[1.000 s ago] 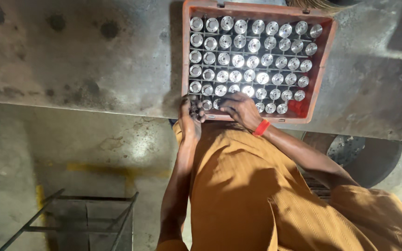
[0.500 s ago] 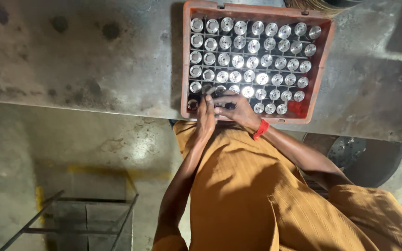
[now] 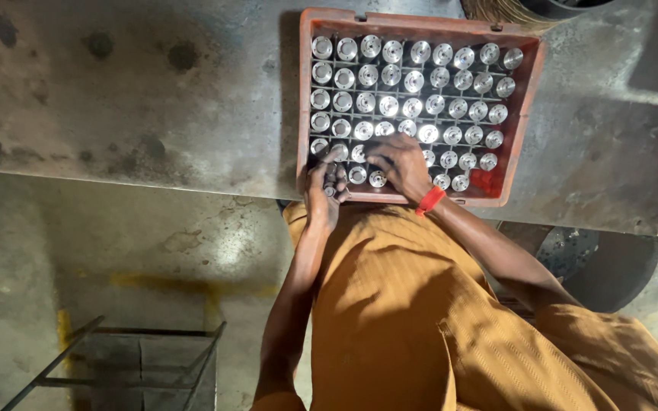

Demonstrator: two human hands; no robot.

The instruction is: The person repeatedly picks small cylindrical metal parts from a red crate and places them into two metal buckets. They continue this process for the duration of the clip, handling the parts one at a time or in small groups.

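Reaching into the red plastic crate (image 3: pixel 518 122) at upper centre, our left hand (image 3: pixel 323 190) grips a shiny upright metal cylinder (image 3: pixel 330 188); right-hand fingers (image 3: pixel 381 151) spread over neighbours.

I see my left hand (image 3: pixel 323 190) and right hand (image 3: pixel 399 161) resting on shiny metal cylinders (image 3: pixel 413 80) packed in the red crate (image 3: pixel 518 144) on the stained metal table (image 3: pixel 138 91).

the left hand (image 3: pixel 323 190) has slid back to the tray's (image 3: pixel 518 129) near-left corner, apart from the right hand (image 3: pixel 399 164).
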